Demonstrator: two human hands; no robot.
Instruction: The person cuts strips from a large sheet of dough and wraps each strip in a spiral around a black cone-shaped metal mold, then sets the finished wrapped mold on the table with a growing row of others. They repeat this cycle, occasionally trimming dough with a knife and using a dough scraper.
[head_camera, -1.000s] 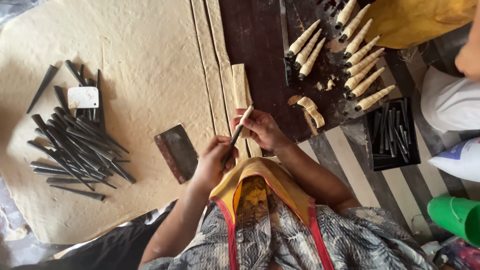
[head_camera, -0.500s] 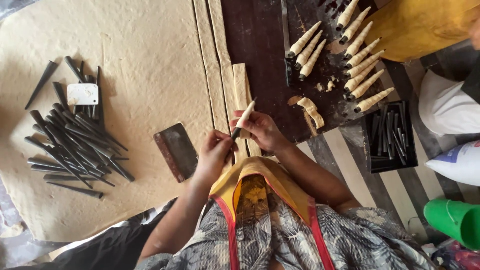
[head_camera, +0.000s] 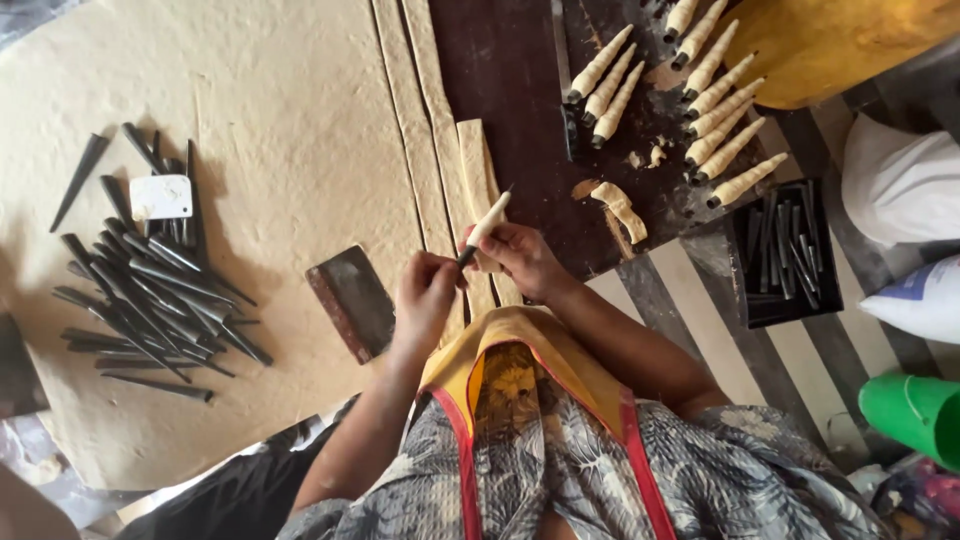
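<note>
Both hands hold one dark metal cone wrapped in pale dough (head_camera: 489, 220), its tip pointing up and away from me. My left hand (head_camera: 428, 296) pinches the bare dark wide end of the cone. My right hand (head_camera: 522, 256) cups the cone from the right and touches a dough strip (head_camera: 476, 165) that lies on the surface beneath it. Both hands hover just above the edge where the rolled dough sheet (head_camera: 280, 130) meets the dark board (head_camera: 520, 80).
A pile of bare dark metal cones (head_camera: 150, 290) and a white scraper (head_camera: 160, 196) lie left on the dough. A metal dough cutter (head_camera: 352, 300) lies near my left hand. Several wrapped cones (head_camera: 700, 90) lie on the board; a black tray of cones (head_camera: 786, 250) and a green container (head_camera: 915, 410) are at the right.
The wrapped cone has tilted a little further upright in my hands, and more dough covers it. The hands stay in the same spot.
</note>
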